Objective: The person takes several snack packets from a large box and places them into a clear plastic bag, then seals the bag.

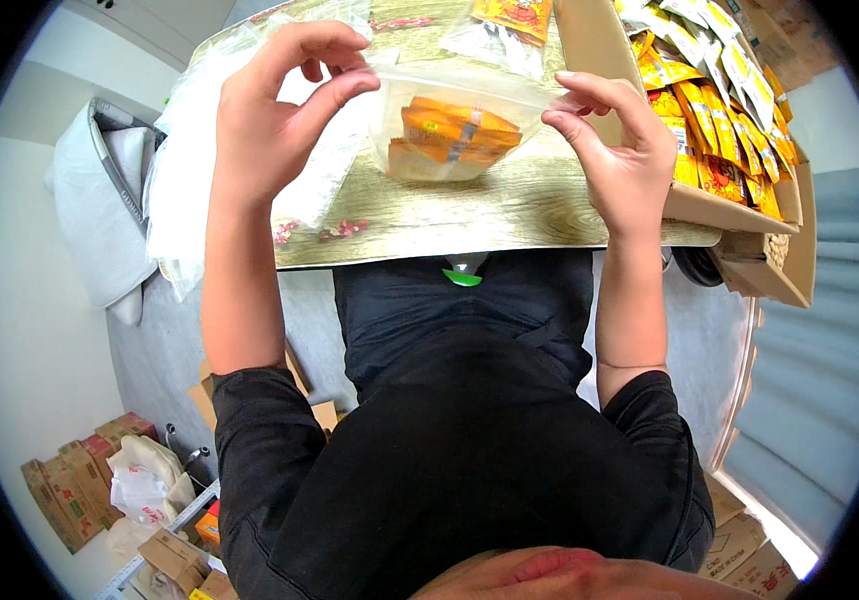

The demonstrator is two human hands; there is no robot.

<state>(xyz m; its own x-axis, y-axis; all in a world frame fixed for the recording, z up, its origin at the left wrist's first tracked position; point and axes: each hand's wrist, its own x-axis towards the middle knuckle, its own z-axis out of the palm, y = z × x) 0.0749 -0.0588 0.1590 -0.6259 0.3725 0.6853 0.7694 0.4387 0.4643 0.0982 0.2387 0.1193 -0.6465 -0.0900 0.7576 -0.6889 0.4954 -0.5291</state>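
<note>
And here's the clear bag [450,86] at twelve o'clock over the surface [430,222], orange packets [458,135] inside! Left hand [275,115] pinches its nine o'clock corner, right hand [635,150] its three o'clock one; only fingertip grips, so a slip on that slick film could tip the bag and spill packets

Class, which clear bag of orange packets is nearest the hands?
The front bag, between the left hand and right hand; the other bag lies farther back.

two hands [272,112], one held bag [455,84]
</note>
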